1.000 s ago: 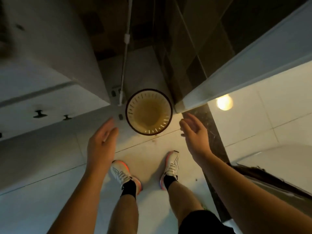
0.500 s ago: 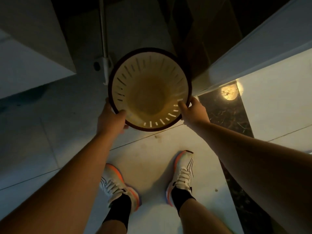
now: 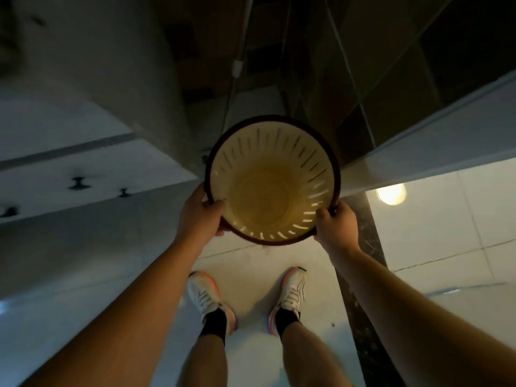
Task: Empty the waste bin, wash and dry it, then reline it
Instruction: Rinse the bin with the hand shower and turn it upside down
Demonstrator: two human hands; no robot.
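The waste bin (image 3: 272,191) is a round cream plastic basket with slotted walls and a dark brown rim. I look straight down into it; nothing lies inside and no liner shows. It hangs upright above the floor in front of my feet. My left hand (image 3: 199,212) grips the rim at its left side, thumb over the edge. My right hand (image 3: 336,223) grips the rim at its lower right.
A grey cabinet (image 3: 83,177) with dark knobs stands to the left. A white door or panel edge (image 3: 424,141) runs to the right, beside a dark marble threshold strip (image 3: 363,275). A thin pipe (image 3: 237,71) runs down the dark back wall. My shoes (image 3: 206,297) stand on pale floor tiles.
My hands went from open above the floor to gripping the bin's rim on both sides. The bin has come up off the floor, and my view has risen with it.
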